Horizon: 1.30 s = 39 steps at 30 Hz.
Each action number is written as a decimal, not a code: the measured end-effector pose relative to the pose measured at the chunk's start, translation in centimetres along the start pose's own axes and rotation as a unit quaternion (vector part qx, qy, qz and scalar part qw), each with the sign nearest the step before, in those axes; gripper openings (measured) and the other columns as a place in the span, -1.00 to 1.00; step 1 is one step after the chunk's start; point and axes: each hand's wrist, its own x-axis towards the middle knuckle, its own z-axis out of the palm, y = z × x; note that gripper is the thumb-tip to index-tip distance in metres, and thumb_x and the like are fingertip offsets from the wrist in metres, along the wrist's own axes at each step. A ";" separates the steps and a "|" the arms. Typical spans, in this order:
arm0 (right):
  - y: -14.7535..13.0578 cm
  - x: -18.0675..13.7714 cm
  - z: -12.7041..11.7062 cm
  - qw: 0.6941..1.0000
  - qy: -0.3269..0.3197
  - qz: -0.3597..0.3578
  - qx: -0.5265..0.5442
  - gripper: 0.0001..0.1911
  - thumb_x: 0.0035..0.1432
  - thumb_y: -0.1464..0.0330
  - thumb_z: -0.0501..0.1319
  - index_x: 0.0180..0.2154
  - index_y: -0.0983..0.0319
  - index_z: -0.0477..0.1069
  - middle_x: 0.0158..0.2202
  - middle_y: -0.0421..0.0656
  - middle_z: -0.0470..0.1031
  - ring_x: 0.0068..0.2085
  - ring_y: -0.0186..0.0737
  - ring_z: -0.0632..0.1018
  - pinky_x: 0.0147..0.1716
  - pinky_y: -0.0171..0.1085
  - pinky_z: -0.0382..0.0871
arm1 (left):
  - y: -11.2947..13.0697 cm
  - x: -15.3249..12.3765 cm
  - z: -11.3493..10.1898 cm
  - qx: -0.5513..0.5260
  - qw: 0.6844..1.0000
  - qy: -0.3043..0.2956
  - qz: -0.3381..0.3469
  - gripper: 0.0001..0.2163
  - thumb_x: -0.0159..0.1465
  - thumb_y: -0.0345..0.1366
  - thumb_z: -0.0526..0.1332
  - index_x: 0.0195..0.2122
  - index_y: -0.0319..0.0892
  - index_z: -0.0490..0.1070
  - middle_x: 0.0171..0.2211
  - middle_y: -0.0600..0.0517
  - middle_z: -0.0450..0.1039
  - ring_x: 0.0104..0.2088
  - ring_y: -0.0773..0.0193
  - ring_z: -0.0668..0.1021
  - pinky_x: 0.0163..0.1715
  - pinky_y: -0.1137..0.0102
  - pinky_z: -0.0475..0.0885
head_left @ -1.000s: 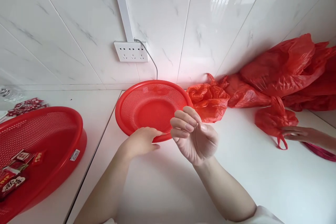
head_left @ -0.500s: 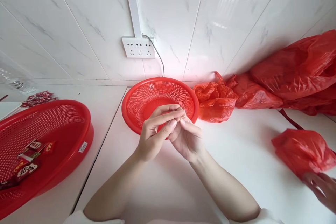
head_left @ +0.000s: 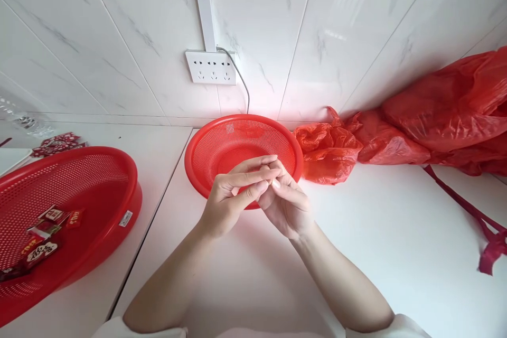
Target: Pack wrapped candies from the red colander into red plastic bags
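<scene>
My left hand (head_left: 227,198) and my right hand (head_left: 287,206) meet above the white counter, just in front of a small round red perforated basket (head_left: 237,140). The left thumb and fingers pinch around the fingertips of the right hand, whose fingers are curled inward. Whether anything sits between the fingers is hidden. The small basket looks empty inside.
A large red perforated basket (head_left: 83,179) holding several small red packets (head_left: 41,235) sits at the left. Crumpled red plastic bags (head_left: 328,150) lie along the tiled wall at the right, with a red strap (head_left: 491,245) trailing. A wall socket (head_left: 210,67) is behind the small basket.
My left hand left the small basket's rim and joined the right hand in a pinch. Another person's hand and its red bag moved out of view at the right.
</scene>
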 end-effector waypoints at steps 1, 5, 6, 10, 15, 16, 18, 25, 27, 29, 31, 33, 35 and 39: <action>0.0 0.0 0.0 1.000 -0.005 -0.003 -0.006 -0.81 0.07 0.35 0.31 -0.43 0.15 0.28 -0.41 -0.28 0.31 -0.32 -0.34 0.40 -0.16 -0.30 0.38 | 0.1 0.0 0.0 -0.004 1.000 -0.002 -0.006 -0.77 0.28 -0.34 0.22 -0.12 0.10 0.57 0.12 0.07 0.41 0.21 0.05 0.34 0.16 0.12 0.36; 0.2 -0.1 -0.2 0.998 -0.004 -0.026 -0.049 -0.79 0.10 0.32 0.29 -0.41 0.14 0.24 -0.40 -0.29 0.29 -0.31 -0.33 0.39 -0.12 -0.25 0.36 | 0.4 -0.2 0.4 -0.009 1.000 0.008 -0.012 -0.78 0.27 -0.34 0.22 -0.12 0.09 0.57 0.10 0.07 0.44 0.22 0.07 0.34 0.23 0.10 0.25; 0.3 -0.1 -0.2 0.996 -0.002 -0.041 -0.074 -0.79 0.11 0.31 0.28 -0.41 0.14 0.23 -0.41 -0.29 0.29 -0.31 -0.33 0.39 -0.15 -0.26 0.36 | 0.4 -0.3 0.4 -0.004 1.000 0.012 -0.012 -0.77 0.26 -0.34 0.22 -0.12 0.08 0.57 0.09 0.07 0.45 0.21 0.07 0.34 0.23 0.10 0.24; 0.4 -0.1 -0.3 0.954 -0.035 -0.083 -0.285 -0.85 0.19 0.37 0.20 -0.38 0.15 0.22 -0.33 -0.24 0.38 -0.28 -0.29 0.44 -0.26 -0.27 0.33 | 0.1 -0.1 -0.4 0.075 0.996 0.052 -0.010 -0.79 0.19 -0.45 0.18 -0.38 -0.05 0.61 0.03 0.04 0.50 0.11 0.01 0.45 0.10 0.10 0.36; 1.0 -0.1 -0.7 0.686 -0.125 -0.091 -0.711 -0.84 0.31 0.37 0.02 -0.22 0.19 0.36 -0.31 -0.14 0.45 -0.28 -0.21 0.44 -0.19 -0.18 0.24 | 1.3 0.6 -3.7 0.156 0.975 0.138 0.077 -0.75 0.15 -0.44 0.02 -0.65 -0.14 0.27 -0.28 -0.01 0.58 -0.06 0.03 0.53 0.08 0.09 0.30; 1.3 -0.2 -0.9 0.629 -0.129 -0.088 -0.761 -0.82 0.32 0.29 0.04 -0.20 0.21 0.37 -0.29 -0.11 0.45 -0.26 -0.18 0.45 -0.20 -0.18 0.23 | 1.9 0.6 -4.3 0.173 0.968 0.153 0.102 -0.75 0.16 -0.41 0.02 -0.65 -0.14 0.25 -0.30 -0.01 0.57 -0.06 0.03 0.53 0.09 0.10 0.28; 2.1 -0.2 -1.4 0.534 -0.133 -0.066 -0.832 -0.78 0.28 0.21 0.12 -0.21 0.24 0.36 -0.24 -0.05 0.47 -0.21 -0.12 0.47 -0.26 -0.20 0.23 | 3.1 0.3 -4.9 0.215 0.952 0.178 0.123 -0.76 0.21 -0.35 0.07 -0.61 -0.14 0.28 -0.29 -0.02 0.56 -0.07 0.05 0.53 0.08 0.13 0.29; 2.6 0.0 -3.1 0.389 -0.179 -0.031 -0.903 -0.78 0.04 0.66 0.07 -0.39 0.23 0.28 -0.52 -0.24 0.43 -0.55 -0.29 0.38 -0.48 -0.27 0.03 | 6.3 -2.3 -5.5 0.438 0.859 0.262 -0.030 -0.83 0.24 -0.13 0.20 -0.24 -0.03 0.51 -0.15 0.06 0.55 -0.11 0.10 0.54 -0.03 0.21 0.39; 2.0 -0.1 -3.5 0.388 -0.183 -0.041 -0.903 -0.78 0.04 0.65 0.07 -0.40 0.22 0.27 -0.52 -0.25 0.44 -0.56 -0.30 0.36 -0.48 -0.27 0.01 | 6.6 -3.2 -6.4 0.539 0.791 0.278 -0.081 -0.77 0.25 -0.06 0.16 -0.19 0.00 0.49 -0.07 0.06 0.52 -0.14 0.04 0.53 -0.06 0.15 0.39; 1.3 -0.4 -3.9 0.391 -0.175 -0.054 -0.902 -0.79 0.06 0.64 0.07 -0.39 0.22 0.27 -0.51 -0.25 0.44 -0.54 -0.31 0.36 -0.46 -0.27 0.01 | 6.2 -4.3 -7.9 0.647 0.691 0.291 -0.140 -0.64 0.26 0.02 0.09 -0.07 -0.08 0.43 -0.01 -0.07 0.47 -0.11 -0.09 0.51 -0.10 0.02 0.38; 0.6 -0.7 -4.1 0.397 -0.157 -0.076 -0.901 -0.79 0.07 0.64 0.08 -0.39 0.21 0.27 -0.50 -0.26 0.43 -0.51 -0.31 0.35 -0.45 -0.28 0.00 | 5.2 -5.6 -9.7 0.728 0.578 0.283 -0.236 -0.45 0.24 0.10 0.04 0.04 -0.27 0.33 -0.05 -0.28 0.45 -0.04 -0.28 0.46 -0.14 -0.10 0.36; -0.2 -1.1 -4.0 0.398 -0.142 -0.104 -0.900 -0.79 0.10 0.64 0.09 -0.39 0.21 0.28 -0.51 -0.27 0.40 -0.50 -0.31 0.33 -0.44 -0.28 -0.01 | 3.7 -6.9 -11.7 0.741 0.510 0.256 -0.354 -0.40 0.21 0.10 0.05 0.00 -0.39 0.32 -0.16 -0.40 0.46 -0.09 -0.35 0.48 -0.20 -0.09 0.36; -0.9 -1.3 -3.5 0.395 -0.136 -0.140 -0.898 -0.78 0.13 0.63 0.08 -0.39 0.21 0.30 -0.52 -0.26 0.38 -0.48 -0.30 0.31 -0.43 -0.28 0.00 | 2.3 -8.1 -13.2 0.714 0.511 0.244 -0.411 -0.58 0.27 -0.12 0.02 0.00 -0.37 0.30 -0.23 -0.37 0.49 -0.19 -0.26 0.53 -0.32 0.03 0.40; -2.4 -1.7 -0.8 0.395 -0.153 -0.250 -0.871 -0.75 0.22 0.63 0.03 -0.26 0.22 0.38 -0.46 -0.23 0.41 -0.41 -0.28 0.33 -0.36 -0.27 0.05 | 0.5 -9.4 -13.2 0.715 0.570 0.218 -0.340 -0.68 0.27 -0.35 -0.03 0.00 -0.22 0.34 -0.33 -0.24 0.52 -0.27 -0.14 0.56 -0.35 0.12 0.39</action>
